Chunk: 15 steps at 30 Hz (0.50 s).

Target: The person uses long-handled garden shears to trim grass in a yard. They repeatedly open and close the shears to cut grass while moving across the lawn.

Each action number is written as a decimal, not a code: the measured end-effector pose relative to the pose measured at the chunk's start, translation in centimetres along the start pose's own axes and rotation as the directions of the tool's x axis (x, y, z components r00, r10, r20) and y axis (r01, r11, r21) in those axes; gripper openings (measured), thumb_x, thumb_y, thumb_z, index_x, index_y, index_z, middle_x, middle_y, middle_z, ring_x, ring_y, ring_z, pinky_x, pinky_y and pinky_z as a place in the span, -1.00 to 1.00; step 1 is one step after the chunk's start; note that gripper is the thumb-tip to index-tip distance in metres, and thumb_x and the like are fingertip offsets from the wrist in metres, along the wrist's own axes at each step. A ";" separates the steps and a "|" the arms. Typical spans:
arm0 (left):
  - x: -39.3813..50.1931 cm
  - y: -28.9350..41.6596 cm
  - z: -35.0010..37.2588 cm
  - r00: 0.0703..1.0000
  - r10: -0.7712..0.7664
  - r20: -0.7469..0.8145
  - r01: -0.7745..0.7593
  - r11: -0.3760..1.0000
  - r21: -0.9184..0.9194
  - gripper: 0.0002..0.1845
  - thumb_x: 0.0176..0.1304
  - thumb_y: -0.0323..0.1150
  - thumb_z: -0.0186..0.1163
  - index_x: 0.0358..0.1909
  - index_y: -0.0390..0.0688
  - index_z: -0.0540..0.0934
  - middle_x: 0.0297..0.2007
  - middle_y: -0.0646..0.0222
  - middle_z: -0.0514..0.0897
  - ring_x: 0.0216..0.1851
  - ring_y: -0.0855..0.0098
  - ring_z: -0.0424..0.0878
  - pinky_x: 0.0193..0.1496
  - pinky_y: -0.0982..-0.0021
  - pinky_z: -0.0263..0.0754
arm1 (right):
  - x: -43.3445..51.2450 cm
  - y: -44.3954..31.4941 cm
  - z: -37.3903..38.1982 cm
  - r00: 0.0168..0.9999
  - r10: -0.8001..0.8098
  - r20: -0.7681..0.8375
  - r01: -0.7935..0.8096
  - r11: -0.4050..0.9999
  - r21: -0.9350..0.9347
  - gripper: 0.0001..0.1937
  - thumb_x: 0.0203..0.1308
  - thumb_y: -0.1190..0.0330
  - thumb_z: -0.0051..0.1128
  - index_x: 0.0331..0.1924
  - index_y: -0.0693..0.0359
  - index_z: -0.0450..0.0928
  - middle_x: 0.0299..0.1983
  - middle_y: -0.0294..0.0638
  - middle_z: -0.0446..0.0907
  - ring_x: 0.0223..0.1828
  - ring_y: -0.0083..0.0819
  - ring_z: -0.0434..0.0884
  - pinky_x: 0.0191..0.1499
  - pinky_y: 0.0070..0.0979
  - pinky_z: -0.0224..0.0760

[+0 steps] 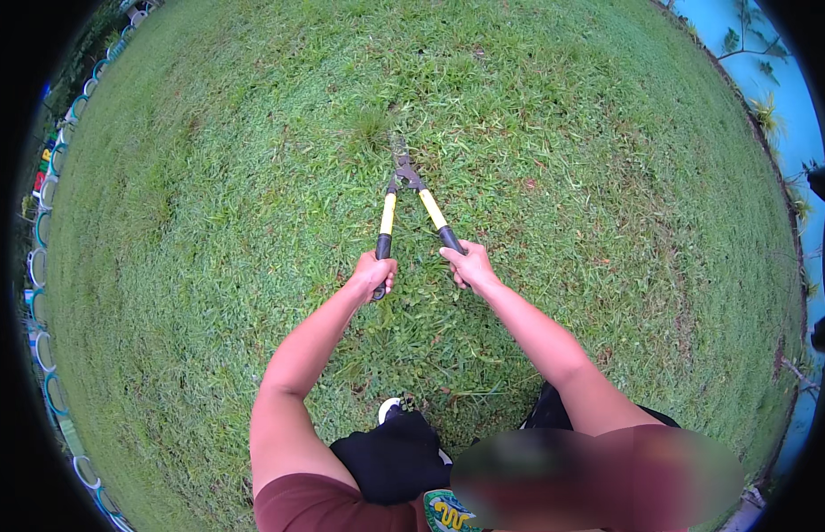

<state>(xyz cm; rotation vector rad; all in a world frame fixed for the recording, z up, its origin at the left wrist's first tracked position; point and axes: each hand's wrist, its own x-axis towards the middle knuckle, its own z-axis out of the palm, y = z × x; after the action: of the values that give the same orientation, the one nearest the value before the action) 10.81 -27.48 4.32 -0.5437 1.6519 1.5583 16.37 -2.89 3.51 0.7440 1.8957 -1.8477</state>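
Note:
A pair of hedge shears [388,214] with yellow shafts and black grips reaches out over the lawn before me. My left hand [374,272] is closed around the left grip, and my right hand [474,265] around the right one. The two handles stand spread in a V. Beyond the dark pivot, the blades [400,147] point away from me, partly hidden among the grass. A taller grass tuft [370,126] grows just left of the blades.
Short grass [219,266] spreads all around. A row of white and teal half-buried rings [43,229] borders the left side. On the right runs a blue painted wall [785,86] with plants along its foot. My white shoe [388,409] shows below.

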 end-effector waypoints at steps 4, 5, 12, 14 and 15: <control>-2.9 -0.4 -7.6 0.999 0.019 0.034 -0.026 0.971 0.236 -0.75 0.07 -0.57 0.17 -0.22 -0.18 0.37 -0.65 0.45 0.45 -0.77 0.56 0.38 -0.75 0.45 0.32 | -1.2 -0.8 -4.2 0.999 0.026 0.046 -0.020 0.991 -0.134 -0.79 0.23 0.27 0.33 -0.26 0.24 0.58 -0.66 -0.40 0.43 -0.83 -0.67 0.31 -0.81 -0.58 0.05; -3.3 -0.4 -9.5 0.999 0.050 0.013 -0.051 0.956 0.290 -0.74 0.07 -0.57 0.17 -0.21 -0.19 0.38 -0.65 0.45 0.46 -0.78 0.57 0.37 -0.75 0.44 0.32 | -1.1 -1.0 -5.4 0.996 0.079 0.027 -0.073 0.978 -0.194 -0.75 0.20 0.27 0.35 -0.17 0.26 0.64 -0.66 -0.40 0.44 -0.83 -0.69 0.31 -0.81 -0.59 0.05; -6.1 -1.7 -16.3 0.993 0.009 0.116 -0.054 0.918 0.393 -0.79 0.01 -0.56 0.17 -0.26 -0.23 0.47 -0.66 0.41 0.49 -0.79 0.56 0.37 -0.76 0.46 0.28 | 1.0 -3.5 -12.9 0.964 0.065 0.258 -0.004 0.973 -0.229 -0.72 0.21 0.29 0.36 -0.06 0.20 0.65 -0.66 -0.43 0.46 -0.82 -0.73 0.29 -0.78 -0.66 0.04; -5.7 -1.7 -14.5 0.998 0.042 0.043 -0.054 0.939 0.340 -0.80 0.01 -0.56 0.16 -0.28 -0.23 0.47 -0.66 0.42 0.49 -0.78 0.56 0.38 -0.75 0.46 0.29 | 1.1 -5.1 -10.9 0.948 0.126 0.292 -0.047 0.964 -0.263 -0.77 0.22 0.29 0.35 -0.13 0.20 0.64 -0.66 -0.43 0.46 -0.82 -0.73 0.29 -0.78 -0.67 0.03; -5.2 -1.6 -13.0 0.999 0.028 -0.047 -0.011 0.944 0.331 -0.81 0.01 -0.56 0.16 -0.28 -0.22 0.47 -0.66 0.42 0.49 -0.77 0.56 0.38 -0.75 0.45 0.29 | 1.0 -5.9 -9.2 0.969 0.168 0.183 -0.112 0.953 -0.282 -0.82 0.25 0.29 0.32 -0.20 0.19 0.60 -0.66 -0.44 0.44 -0.82 -0.73 0.28 -0.79 -0.67 0.02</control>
<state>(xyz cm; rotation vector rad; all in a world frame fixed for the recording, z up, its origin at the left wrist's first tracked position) 11.89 -41.33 6.52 -0.3907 1.9129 1.2504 12.79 6.42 8.03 0.5577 1.8577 -1.4787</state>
